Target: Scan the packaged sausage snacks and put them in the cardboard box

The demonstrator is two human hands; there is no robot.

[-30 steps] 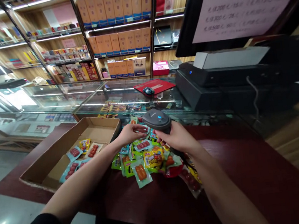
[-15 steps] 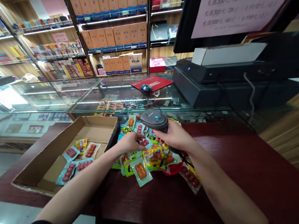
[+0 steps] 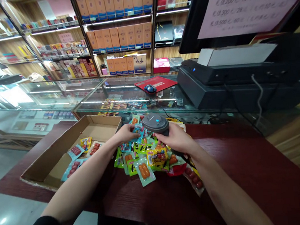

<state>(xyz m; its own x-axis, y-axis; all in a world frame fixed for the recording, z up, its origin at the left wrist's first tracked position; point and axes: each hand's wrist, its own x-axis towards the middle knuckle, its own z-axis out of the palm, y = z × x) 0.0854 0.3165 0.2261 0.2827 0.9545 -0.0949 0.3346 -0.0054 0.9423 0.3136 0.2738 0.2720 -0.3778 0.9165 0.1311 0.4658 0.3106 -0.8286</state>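
Note:
My right hand [image 3: 178, 138] is wrapped round the handle of a dark grey barcode scanner [image 3: 155, 122], whose head points left over a pile of snacks and shows a small blue light. Just left of the scanner head, my left hand [image 3: 126, 133] has its fingers closed on a small blue snack packet [image 3: 139, 131]. Beneath both hands lies a heap of vacuum-packed sausage snacks, among them a yellow packet [image 3: 157, 157] and a clear packet with orange sausages [image 3: 144, 171]. A packet of dark red sausages [image 3: 194, 179] lies under my right forearm.
To the left, an open cardboard box [image 3: 41, 171] holds several sausage packets. Behind the brown counter [image 3: 226, 161] is a glass display case [image 3: 94, 97] with a red mouse pad [image 3: 163, 83] and a mouse [image 3: 150, 88]. Dark machines [image 3: 209, 87] and a monitor [image 3: 184, 32] stand at right.
My left hand has moved slightly away from me and left, and now has a blue packet at its fingertips. The scanner stays over the pile in my right hand. The view has shifted slightly.

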